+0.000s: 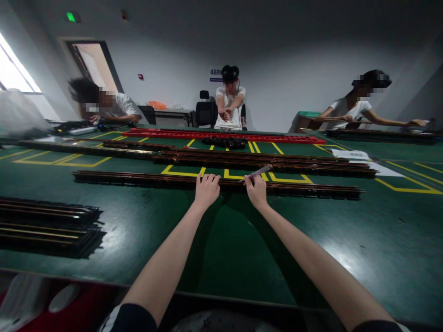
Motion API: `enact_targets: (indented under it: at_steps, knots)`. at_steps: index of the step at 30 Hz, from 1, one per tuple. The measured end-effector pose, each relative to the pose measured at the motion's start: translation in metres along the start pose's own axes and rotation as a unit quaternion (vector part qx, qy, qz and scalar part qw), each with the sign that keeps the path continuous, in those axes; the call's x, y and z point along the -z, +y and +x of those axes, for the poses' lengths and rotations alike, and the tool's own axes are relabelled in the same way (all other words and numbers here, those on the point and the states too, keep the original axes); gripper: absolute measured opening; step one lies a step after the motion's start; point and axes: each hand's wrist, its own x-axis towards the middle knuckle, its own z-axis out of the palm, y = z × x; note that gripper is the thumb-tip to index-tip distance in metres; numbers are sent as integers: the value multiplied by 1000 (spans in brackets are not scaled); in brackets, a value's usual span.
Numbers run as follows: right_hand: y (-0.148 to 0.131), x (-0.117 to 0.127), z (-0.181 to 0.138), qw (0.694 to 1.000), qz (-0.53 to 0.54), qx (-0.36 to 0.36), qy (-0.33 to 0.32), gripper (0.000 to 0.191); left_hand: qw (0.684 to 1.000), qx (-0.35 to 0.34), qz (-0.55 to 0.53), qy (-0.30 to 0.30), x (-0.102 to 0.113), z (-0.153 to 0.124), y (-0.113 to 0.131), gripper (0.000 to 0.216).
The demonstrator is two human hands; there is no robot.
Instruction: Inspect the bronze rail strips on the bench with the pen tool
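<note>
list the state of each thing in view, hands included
Strips at the hands, lying flat
Left hand, fingers over those strips
Slim tool, held at a slant
Right hand, closed on the tool
Red strip, lying straight
Green sign, lit
Door, open or shut unclear

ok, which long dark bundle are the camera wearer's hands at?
The front-centre bundle: left hand over it, right hand at it with a slim tool. The bundle just behind and the near-left stacks lie clear of both hands.

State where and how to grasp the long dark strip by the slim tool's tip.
Probably by both long edges, at two spots either side of its middle, from above on the near side: the long dark strip lies flat and narrow.
</note>
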Motion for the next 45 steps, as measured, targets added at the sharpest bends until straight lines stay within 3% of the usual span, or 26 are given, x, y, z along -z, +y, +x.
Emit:
enact_targets:
  at_steps: [17,45]
  knots:
    - [0,2,1,997,-40,-22,58,35,1000,5,9,4,-1,0,0,39]
    - [-1,1,2,1000,-26,5,14,33,1000,-4,19,-3,-2,1,-1,42]
